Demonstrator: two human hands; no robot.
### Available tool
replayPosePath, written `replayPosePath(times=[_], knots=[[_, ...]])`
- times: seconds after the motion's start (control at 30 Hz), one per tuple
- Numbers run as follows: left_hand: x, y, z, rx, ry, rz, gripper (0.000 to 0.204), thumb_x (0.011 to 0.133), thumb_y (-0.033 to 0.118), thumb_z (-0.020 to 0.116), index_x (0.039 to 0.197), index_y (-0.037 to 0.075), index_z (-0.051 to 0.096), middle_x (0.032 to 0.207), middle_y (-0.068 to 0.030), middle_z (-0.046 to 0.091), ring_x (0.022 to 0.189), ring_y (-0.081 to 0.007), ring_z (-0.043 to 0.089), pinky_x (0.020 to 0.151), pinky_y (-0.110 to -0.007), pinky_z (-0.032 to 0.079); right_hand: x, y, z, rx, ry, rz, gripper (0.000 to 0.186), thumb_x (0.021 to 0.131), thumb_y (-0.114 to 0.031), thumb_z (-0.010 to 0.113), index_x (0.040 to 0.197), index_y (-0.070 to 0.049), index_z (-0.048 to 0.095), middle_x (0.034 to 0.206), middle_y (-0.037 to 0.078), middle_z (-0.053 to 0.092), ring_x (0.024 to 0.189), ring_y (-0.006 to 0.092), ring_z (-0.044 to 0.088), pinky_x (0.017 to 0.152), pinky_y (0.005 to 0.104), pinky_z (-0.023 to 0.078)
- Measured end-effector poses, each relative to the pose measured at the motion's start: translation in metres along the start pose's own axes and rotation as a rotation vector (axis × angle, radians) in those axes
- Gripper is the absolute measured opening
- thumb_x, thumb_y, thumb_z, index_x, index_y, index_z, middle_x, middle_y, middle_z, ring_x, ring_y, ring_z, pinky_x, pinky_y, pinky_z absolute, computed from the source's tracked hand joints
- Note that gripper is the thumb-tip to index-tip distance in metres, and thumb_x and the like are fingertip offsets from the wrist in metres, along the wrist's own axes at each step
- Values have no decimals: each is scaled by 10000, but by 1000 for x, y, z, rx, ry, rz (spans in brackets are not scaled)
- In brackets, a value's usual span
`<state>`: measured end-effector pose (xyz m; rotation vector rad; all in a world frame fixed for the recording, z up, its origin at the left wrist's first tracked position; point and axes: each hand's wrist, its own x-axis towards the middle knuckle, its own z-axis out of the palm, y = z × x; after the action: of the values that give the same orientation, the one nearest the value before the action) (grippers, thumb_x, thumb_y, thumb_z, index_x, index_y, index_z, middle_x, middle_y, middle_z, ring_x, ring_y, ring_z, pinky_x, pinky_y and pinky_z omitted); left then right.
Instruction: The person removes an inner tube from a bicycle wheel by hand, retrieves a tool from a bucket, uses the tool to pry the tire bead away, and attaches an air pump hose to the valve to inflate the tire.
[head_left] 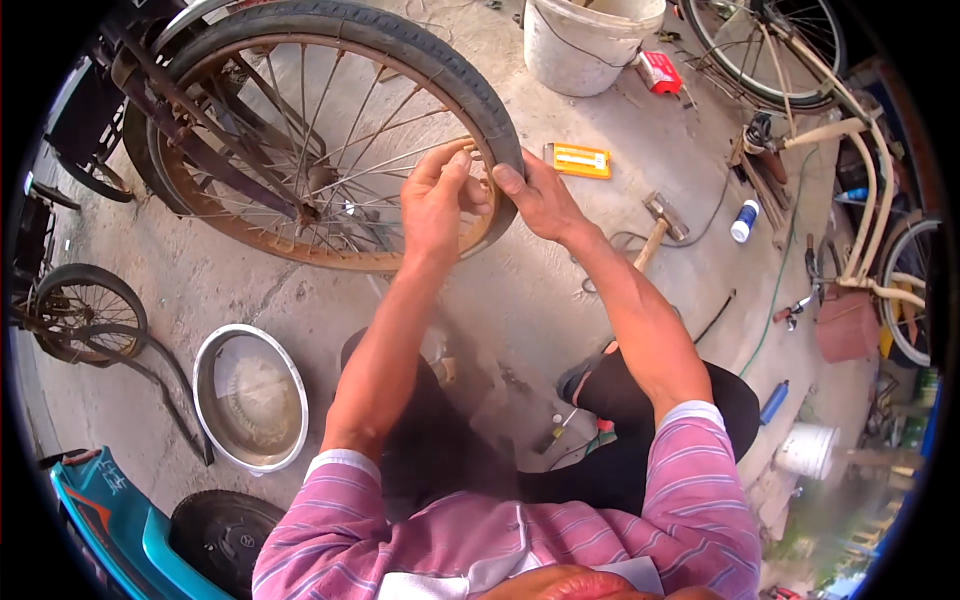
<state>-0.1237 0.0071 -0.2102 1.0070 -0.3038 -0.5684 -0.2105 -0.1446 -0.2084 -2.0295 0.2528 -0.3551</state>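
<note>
In front of me stands a bicycle wheel with a black tyre (465,90), thin spokes and a rusty rim (345,261). At its near right edge, my right hand (545,203) grips the tyre, thumb on the tread side and fingers partly hidden behind it. My left hand (436,205) is inside the wheel, beside the rim and spokes. Its fingers are curled in with the thumb pressed against them; whatever they pinch, if anything, is hidden. Just beyond my right hand lies a flat yellow-orange packet (580,161) on the concrete.
A hammer (665,215) and a blue-and-white bottle (744,220) lie to the right. A white bucket (585,55) and red box (660,72) are at the back. A metal basin (200,405) of water stands left, by a black inner tube (172,390). Another bicycle (850,130) is far right.
</note>
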Motion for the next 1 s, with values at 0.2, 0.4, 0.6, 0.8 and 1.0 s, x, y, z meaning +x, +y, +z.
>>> replayPosePath(times=[0.2,0.4,0.6,0.8,1.0], knots=[[-14,-21,-11,236,-23,160,309,1054,146,591,1313,-22,614,714,-50,647,612,-108,600,584,-264,509,-15,-6,4,3,-38,31,762,967,-700,552,1250,5,608,961,181,700,886,246,624,827,398,505],[-16,-32,-15,258,-14,169,263,1043,154,613,1239,-21,637,710,-47,653,616,-107,605,587,-265,500,-40,-8,-44,-307,-185,124,581,985,-539,620,1244,-22,677,1129,176,737,1040,289,702,938,411,532],[-10,-50,-13,235,51,126,283,1028,167,643,1238,-23,646,730,-53,663,619,-115,614,601,-266,503,-126,14,-190,-614,-99,638,529,967,-504,656,1163,-16,710,981,107,731,857,185,683,770,367,549],[-11,-54,-8,241,53,146,307,1018,149,643,1257,-42,621,752,-64,663,639,-140,629,624,-281,521,-293,113,-254,-461,279,915,466,962,-445,697,1108,-3,714,879,59,706,717,149,654,680,330,536],[-11,-57,-17,347,18,115,299,1019,137,641,1259,-38,612,767,-77,690,654,-125,632,650,-276,512,-451,213,-196,-169,325,1358,443,995,-491,642,1069,-59,712,891,44,710,676,148,657,569,302,494]])
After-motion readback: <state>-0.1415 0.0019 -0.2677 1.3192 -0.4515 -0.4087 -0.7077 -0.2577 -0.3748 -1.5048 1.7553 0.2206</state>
